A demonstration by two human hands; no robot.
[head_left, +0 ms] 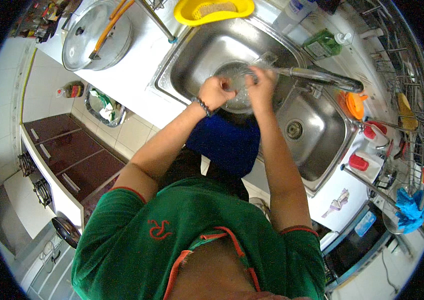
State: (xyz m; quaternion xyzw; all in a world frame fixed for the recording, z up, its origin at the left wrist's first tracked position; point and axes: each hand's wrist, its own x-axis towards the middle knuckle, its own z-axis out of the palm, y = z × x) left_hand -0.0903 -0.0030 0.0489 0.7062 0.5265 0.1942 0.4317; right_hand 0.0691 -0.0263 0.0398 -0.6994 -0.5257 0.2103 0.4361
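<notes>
In the left basin of the steel sink (pixel 207 40) stands a round, shiny bowl (pixel 237 105) with water and bubbles in it. My left hand (pixel 216 93), with a dark bead bracelet at its wrist, is over the bowl's left side, its fingers curled and the thumb turned inward. What those fingers hold, if anything, is hidden. My right hand (pixel 262 86) is above the bowl's right side, near the end of the tap (pixel 322 77); its fingers are smeared by motion. Water runs from the tap between the hands.
A yellow basket (pixel 197 19) with a sponge-like block stands behind the sink. Left on the counter is a lidded pot (pixel 79 50) with wooden chopsticks across it. A green soap bottle (pixel 322 45) is at the back right. The right basin (pixel 317 150) has a drain.
</notes>
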